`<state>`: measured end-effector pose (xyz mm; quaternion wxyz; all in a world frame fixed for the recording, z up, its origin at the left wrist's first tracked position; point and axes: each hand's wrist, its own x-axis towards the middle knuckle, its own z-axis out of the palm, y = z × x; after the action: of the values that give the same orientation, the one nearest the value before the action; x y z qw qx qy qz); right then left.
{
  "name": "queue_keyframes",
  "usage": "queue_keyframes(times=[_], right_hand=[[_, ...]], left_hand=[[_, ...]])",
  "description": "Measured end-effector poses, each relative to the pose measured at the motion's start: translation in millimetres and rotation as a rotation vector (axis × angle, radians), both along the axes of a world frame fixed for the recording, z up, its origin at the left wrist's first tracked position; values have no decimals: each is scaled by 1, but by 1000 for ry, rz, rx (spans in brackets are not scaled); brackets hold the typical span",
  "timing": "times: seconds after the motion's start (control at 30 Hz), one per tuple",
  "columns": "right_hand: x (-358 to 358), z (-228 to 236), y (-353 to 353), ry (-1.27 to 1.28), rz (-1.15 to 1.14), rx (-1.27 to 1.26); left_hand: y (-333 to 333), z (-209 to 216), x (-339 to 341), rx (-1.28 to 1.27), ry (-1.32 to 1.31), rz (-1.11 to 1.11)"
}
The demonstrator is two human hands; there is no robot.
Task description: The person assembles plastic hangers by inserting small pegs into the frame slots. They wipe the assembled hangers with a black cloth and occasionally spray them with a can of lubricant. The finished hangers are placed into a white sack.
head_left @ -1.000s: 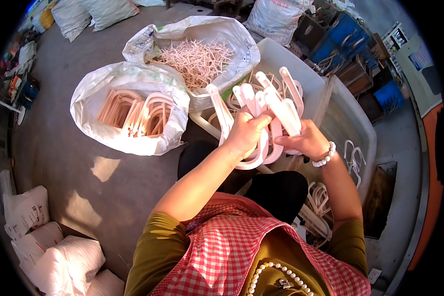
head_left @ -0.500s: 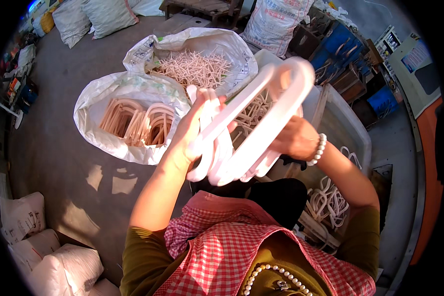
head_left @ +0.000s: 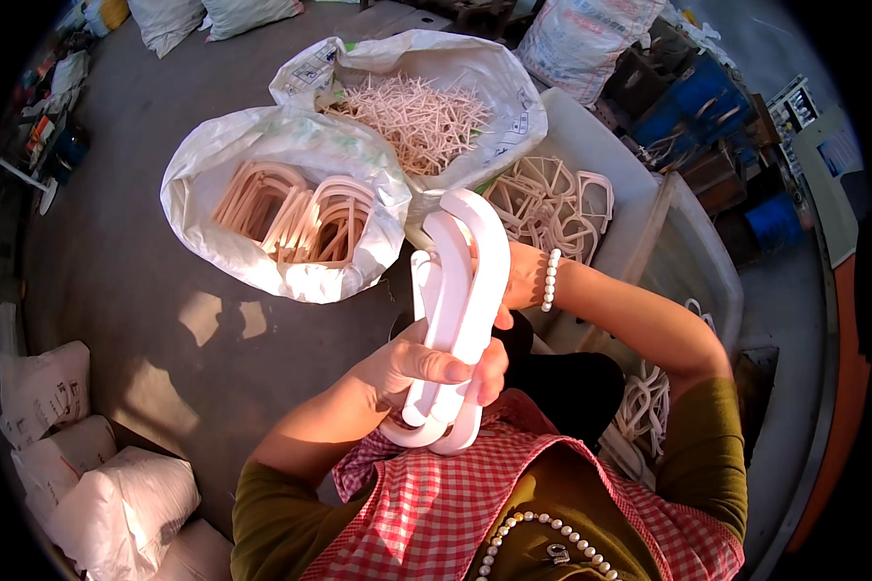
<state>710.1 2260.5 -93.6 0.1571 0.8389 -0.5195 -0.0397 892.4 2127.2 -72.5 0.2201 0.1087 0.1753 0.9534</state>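
Note:
A small bundle of pale pink-white plastic loops point(head_left: 475, 300), long with rounded ends, stands nearly upright in front of my apron. My left hand point(head_left: 434, 368) wraps round its lower part, thumb across the front. Behind the upper part is my right hand point(head_left: 523, 276), wearing a bead bracelet; its fingers are partly hidden but close against the bundle. Beyond my right hand, similar loops point(head_left: 543, 198) lie jumbled in a pale plastic tub point(head_left: 591, 131). To the left, an open white sack point(head_left: 189, 184) holds neat rows of stacked curved pieces point(head_left: 291, 218).
Behind, another open white sack point(head_left: 513, 77) holds thin pink sticks point(head_left: 412, 116). More tangled loops point(head_left: 644, 407) lie low on the right, beside my knee. Filled white bags point(head_left: 116, 508) stack at the lower left. Blue containers point(head_left: 693, 102) stand at the far right.
The bundle has swung from a wide, slanted spread to a compact upright stack nearer my body. My left hand has come lower and my right hand inward behind it. The view has shifted slightly.

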Motion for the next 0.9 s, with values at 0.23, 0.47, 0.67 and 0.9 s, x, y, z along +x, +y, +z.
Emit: queue_keyframes(times=[0.23, 0.47, 0.67, 0.9], right_hand=[[-17, 2, -29, -369, -398, -335], [-49, -131, -91, -1453, -1274, 112], [-25, -158, -128, -2193, -1287, 139], [-23, -152, -114, -1912, -1166, -144]], left_hand=[[-76, 3, -15, -17, -53, 654], [-122, -53, -108, -733, 13, 1347], [-112, -135, -113, -1216, 84, 1226], [-114, -133, -82, -1110, -270, 798]])
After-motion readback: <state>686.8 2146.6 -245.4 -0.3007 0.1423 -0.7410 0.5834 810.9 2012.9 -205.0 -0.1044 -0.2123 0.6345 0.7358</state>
